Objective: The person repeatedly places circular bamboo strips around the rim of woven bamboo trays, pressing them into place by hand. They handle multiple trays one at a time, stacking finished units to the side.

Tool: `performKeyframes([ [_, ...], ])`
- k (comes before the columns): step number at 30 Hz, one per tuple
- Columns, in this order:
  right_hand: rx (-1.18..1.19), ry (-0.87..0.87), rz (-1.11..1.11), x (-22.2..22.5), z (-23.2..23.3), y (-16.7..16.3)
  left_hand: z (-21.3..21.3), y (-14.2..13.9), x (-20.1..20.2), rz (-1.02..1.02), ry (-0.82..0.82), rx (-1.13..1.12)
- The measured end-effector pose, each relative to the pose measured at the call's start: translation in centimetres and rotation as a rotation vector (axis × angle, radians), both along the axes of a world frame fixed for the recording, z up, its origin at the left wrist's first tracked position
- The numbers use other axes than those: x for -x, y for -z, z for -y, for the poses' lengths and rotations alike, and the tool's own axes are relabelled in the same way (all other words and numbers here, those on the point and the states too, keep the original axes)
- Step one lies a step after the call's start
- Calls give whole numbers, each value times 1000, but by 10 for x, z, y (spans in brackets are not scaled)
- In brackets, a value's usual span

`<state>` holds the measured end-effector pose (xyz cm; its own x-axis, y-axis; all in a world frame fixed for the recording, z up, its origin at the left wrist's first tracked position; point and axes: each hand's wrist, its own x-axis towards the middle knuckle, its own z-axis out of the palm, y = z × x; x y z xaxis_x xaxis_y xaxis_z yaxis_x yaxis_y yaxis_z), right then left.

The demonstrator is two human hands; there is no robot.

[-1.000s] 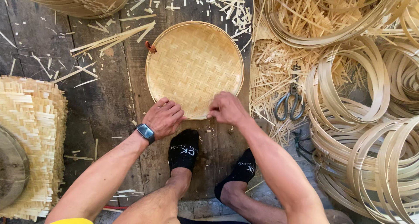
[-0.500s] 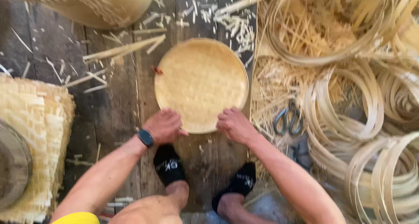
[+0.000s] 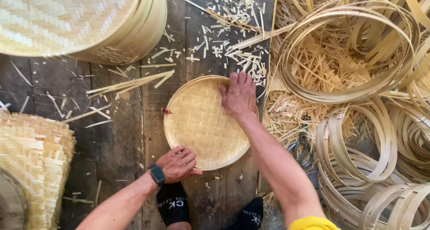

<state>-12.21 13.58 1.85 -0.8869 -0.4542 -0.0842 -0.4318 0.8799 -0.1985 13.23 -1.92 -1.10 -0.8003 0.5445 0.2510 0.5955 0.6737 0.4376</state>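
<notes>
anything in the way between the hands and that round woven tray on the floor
Nothing visible does. Both hands are already on the round woven tray: the right hand lies flat on its far rim, and the left hand rests on its near rim. The bamboo scraps and bamboo hoops lie off to the sides.

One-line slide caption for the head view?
Both hands press a round woven bamboo tray on plank floor: left hand near edge, right hand far edge.
</notes>
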Motion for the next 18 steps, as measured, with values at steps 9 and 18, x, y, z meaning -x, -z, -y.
performKeyframes([
  [9,589,-691,-126,18,68,2,8,4,9,82,31,-18],
  [18,561,-568,-199,19,67,-3,4,2,14,37,-3,-6],
])
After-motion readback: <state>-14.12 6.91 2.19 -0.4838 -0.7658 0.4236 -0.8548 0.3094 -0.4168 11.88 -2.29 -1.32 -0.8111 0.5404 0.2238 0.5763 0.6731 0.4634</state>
